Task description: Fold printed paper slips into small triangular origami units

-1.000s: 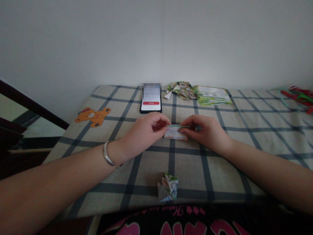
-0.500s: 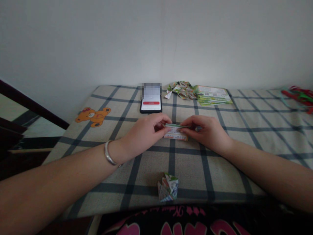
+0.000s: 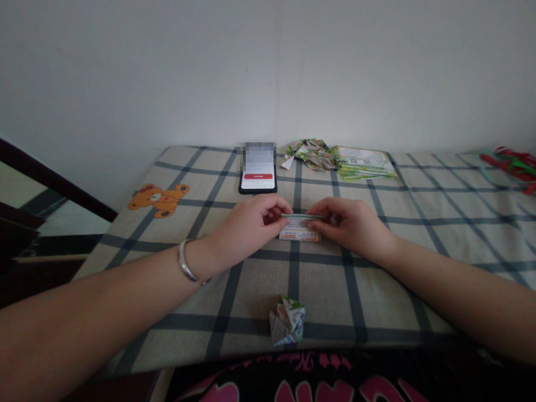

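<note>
Folded printed paper (image 3: 299,229): held between both hands above the checked tablecloth (image 3: 259,287), nearer than the smartphone (image 3: 258,181).
Left hand (image 3: 251,223): nearly closed, thumb and fingers pinching the left end.
Right hand (image 3: 355,223): likewise, on the right.
Edges: best kept level, thumb pressure even, lest the fold skew.

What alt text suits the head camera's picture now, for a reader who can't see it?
A person's left hand and right hand hold a small printed paper over a checked tablecloth. A folded paper piece lies nearer the person; a phone, folded papers and flat sheets lie beyond.
</note>
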The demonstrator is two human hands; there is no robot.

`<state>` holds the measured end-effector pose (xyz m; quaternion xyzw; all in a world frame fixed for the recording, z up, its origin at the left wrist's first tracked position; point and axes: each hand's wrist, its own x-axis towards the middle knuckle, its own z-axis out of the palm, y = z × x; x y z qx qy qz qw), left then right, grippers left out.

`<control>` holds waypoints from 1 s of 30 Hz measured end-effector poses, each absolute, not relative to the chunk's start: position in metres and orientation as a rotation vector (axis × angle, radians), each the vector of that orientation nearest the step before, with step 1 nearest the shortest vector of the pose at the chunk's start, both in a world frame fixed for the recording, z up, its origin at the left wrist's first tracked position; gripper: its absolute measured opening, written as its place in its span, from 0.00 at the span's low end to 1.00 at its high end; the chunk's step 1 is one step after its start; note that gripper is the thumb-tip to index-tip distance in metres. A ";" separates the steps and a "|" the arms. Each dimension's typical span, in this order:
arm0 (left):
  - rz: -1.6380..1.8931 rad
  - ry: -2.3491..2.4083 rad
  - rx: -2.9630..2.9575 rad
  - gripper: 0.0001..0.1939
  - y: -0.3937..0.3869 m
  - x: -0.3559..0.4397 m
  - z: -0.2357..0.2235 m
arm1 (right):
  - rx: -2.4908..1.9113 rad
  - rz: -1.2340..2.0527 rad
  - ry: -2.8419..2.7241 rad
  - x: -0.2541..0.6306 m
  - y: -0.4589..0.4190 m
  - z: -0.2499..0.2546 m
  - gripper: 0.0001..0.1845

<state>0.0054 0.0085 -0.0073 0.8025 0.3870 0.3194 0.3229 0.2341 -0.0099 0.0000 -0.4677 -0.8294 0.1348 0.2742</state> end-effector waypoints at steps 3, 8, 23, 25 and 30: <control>0.842 1.005 2.053 0.05 0.009 0.006 -0.007 | -1.232 0.394 -2.176 0.234 -0.009 -0.002 0.10; 0.878 1.022 2.002 0.02 0.008 0.007 -0.005 | -1.217 0.438 -2.132 0.235 -0.009 -0.002 0.08; 0.922 1.019 2.243 0.02 0.006 0.003 -0.006 | -1.203 0.447 -2.092 0.234 -0.008 -0.001 0.05; 0.925 0.997 2.215 0.02 0.006 0.003 -0.007 | -1.180 0.453 -2.095 0.234 -0.008 -0.002 0.05; 0.924 0.981 2.188 0.02 0.005 0.004 -0.006 | -1.166 0.454 -2.088 0.234 -0.008 -0.003 0.04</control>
